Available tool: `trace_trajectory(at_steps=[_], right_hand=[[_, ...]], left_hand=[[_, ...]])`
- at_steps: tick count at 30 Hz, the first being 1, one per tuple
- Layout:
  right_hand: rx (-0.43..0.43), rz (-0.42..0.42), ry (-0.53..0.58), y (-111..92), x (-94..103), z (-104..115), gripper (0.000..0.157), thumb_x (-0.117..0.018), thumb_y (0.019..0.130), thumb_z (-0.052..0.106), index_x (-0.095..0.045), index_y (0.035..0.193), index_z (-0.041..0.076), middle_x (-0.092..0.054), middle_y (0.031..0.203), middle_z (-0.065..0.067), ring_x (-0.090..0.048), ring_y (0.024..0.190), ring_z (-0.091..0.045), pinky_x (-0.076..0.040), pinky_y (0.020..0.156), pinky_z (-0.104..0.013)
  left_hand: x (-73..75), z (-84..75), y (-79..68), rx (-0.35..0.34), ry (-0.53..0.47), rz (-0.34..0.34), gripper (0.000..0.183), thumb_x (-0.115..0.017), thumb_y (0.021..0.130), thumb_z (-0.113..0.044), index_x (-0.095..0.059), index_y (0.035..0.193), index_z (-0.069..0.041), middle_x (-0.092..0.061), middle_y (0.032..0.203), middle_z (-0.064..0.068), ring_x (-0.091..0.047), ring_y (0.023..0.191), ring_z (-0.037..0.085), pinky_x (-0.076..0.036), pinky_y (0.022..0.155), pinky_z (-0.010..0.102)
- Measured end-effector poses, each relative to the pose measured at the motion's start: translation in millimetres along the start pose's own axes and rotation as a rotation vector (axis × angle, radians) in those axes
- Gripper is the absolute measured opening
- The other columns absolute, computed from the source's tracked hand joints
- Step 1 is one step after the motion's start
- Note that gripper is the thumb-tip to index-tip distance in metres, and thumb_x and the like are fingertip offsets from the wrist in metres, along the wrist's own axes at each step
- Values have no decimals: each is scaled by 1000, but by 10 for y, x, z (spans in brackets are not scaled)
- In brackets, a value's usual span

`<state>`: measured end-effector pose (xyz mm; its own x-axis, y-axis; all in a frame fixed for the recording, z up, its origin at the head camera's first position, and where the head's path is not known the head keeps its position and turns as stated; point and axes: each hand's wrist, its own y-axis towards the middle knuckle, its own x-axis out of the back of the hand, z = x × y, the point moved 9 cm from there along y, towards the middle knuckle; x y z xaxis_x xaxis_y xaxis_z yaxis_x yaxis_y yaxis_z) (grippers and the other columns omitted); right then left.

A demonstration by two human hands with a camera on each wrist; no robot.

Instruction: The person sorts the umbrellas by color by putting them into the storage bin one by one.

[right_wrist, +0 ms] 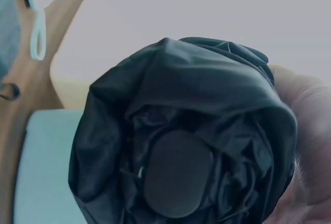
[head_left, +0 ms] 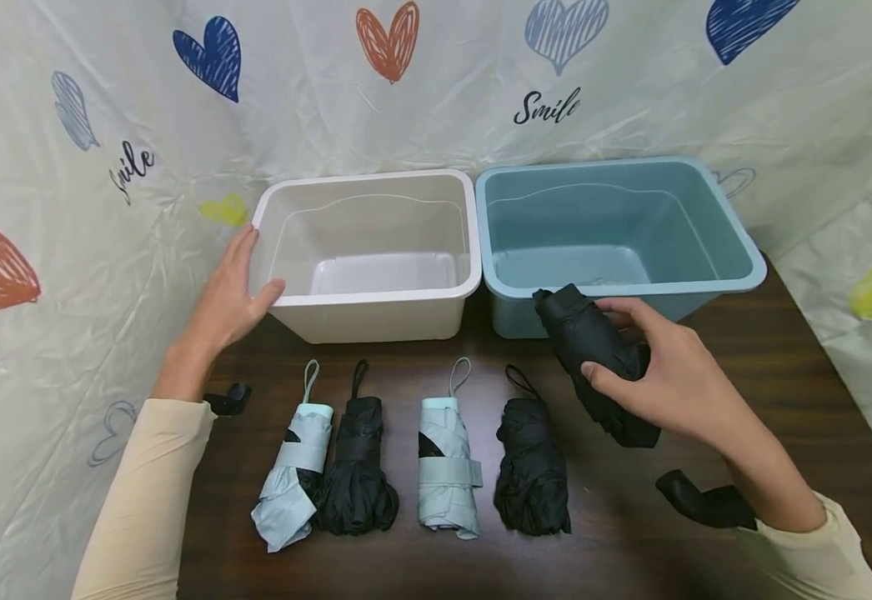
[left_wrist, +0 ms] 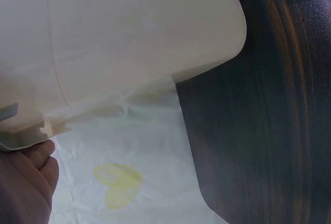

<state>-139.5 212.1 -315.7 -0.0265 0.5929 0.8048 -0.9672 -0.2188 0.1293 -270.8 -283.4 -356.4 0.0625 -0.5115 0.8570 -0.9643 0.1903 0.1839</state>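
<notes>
My right hand [head_left: 664,367] grips a folded black umbrella [head_left: 593,358] in front of the blue bin, its upper end overlapping the front rim. In the right wrist view the end of this umbrella [right_wrist: 178,175] fills the middle, with bunched fabric around a dark cap. My left hand [head_left: 229,300] holds the left end of the white bin [head_left: 368,321], thumb at the front corner. From the left wrist, its fingers [left_wrist: 41,154] show curled under the bin's rim. Below the bins lie a light blue umbrella [head_left: 297,471], a black umbrella [head_left: 358,467], another light blue umbrella [head_left: 447,467] and another black umbrella [head_left: 532,467].
The blue bin [head_left: 739,271] stands right beside the white one on the dark wooden table [head_left: 421,571]. Both bins' visible floors are bare. Behind them hangs a white sheet [head_left: 451,100] printed with hearts. The umbrellas' wrist loops point toward the bins.
</notes>
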Motion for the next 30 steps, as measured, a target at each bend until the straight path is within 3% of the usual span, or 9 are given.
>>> trace_trajectory(at_steps=[10,16,30], right_hand=[[55,11,16,465,253,251,69,-78,90,22,-52,153,11,-69,130,-22,-69,104,-35,-52,69,-34],[69,55,-19,753,331,430,71,-78,90,28,-50,153,10,-67,131,-25,-70,99,-36,-53,70,-41],[107,139,-23,1308,294,704,72,-73,93,36,-47,156,15,-62,143,-23,-66,117,-39,-56,90,-60]], left_hand=[[9,-19,2,3,-1,-2,88,-59,99,-35,-17,168,0,-17,177,21,-25,160,48,-25,127,69],[-2,4,-6,17,-1,7,88,-58,99,-35,-17,168,-1,-16,178,19,-24,161,47,-24,127,69],[14,-12,-9,9,-1,4,88,-60,99,-33,-17,168,0,-16,177,20,-23,161,47,-24,128,68]])
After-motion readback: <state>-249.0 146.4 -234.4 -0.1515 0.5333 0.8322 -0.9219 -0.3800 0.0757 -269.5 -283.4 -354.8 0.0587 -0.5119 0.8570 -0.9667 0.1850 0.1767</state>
